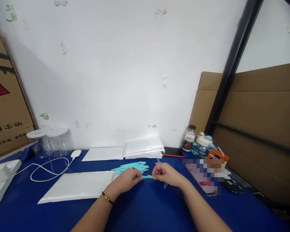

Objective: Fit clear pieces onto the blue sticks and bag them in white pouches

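Observation:
Between my two hands is a slim teal plastic stick point(147, 177), shaped somewhat like an eyebrow razor and held level just over the blue table. The fingers of my left hand point(128, 178) are pinched on its left end. At the right end, the thumb and fingertips of my right hand point(168, 174) are closed on it. A loose pile of similar teal sticks point(141, 165) lies just behind my left hand. Small translucent plastic pieces point(165, 185) show beside my right hand, partly hidden by it.
A white padded mailer point(77, 187) lies left of my hands. More mailers point(145, 146) are stacked by the wall, near a red-edged phone point(174, 151). Lidded clear jars point(59, 143) and a white cable point(47, 166) sit left; a bottle point(189, 138), jug point(201, 146) and phone point(199, 177) stand or lie right.

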Demonstrator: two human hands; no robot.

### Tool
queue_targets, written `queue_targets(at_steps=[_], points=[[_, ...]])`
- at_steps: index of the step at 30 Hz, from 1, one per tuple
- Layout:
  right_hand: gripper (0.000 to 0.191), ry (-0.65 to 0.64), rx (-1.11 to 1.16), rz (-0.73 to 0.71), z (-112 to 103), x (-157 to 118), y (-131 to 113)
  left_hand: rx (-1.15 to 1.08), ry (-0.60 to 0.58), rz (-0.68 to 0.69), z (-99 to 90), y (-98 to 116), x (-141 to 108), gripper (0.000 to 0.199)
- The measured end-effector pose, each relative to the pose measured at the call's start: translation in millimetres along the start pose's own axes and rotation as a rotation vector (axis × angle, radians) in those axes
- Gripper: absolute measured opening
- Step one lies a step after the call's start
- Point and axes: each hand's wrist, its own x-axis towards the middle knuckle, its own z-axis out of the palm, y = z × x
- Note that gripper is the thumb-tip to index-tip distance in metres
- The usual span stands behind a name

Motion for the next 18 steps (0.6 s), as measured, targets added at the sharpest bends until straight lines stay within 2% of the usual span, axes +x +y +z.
queue_targets(at_steps=[3,5,8,12,18], points=[[0.018,0.091,-0.074,0.02,-9,-1,3,0.012,-0.009,0.007,-4.7,-1,-1,0.029],[0.018,0.206,-0.192,0.059,-14,-2,6,0.085,0.028,-0.046,-9.6,-6,-2,0.021],[0.014,0.269,-0.335,0.149,-17,-3,12,0.246,0.097,-0.137,-15.0,-15,-2,0.018],[0.013,0.249,-0.333,0.218,-9,0,20,0.329,0.106,-0.178,-15.8,-20,-2,0.022],[0.016,0.123,-0.184,0.192,3,6,25,0.341,0.114,-0.134,-12.1,-24,3,0.017]])
